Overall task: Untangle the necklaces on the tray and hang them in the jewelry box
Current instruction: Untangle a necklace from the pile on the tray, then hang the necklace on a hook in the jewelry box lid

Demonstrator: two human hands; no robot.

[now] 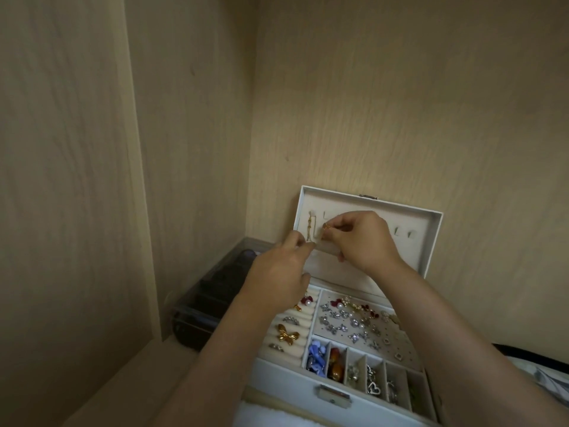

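In the head view, your thin gold chain necklace [309,227] hangs from the leftmost notch in the beige velvet lining of the raised lid of the white rectangular jewelry box [437,229]. Your right hand [366,238] is up against that lining, thumb and forefinger pinching a small gold clasp piece [326,227] just beside the hanging chain; whether it belongs to the same chain is unclear. Your left hand [283,266] reaches in from below with its fingertips drawn together at the chain's lower end, but you cannot tell whether it actually grips it.

Only this one chain shows. Four notches show in the lid, two on either side of your right hand. The open tray below has six small compartments along its front and one gold bow-shaped brooch [288,334] on the ring rolls.

The box stands on a pale wooden shelf [129,383], its lid near the back wall. A dark clear-plastic organiser [212,291] sits just beside it on the left.
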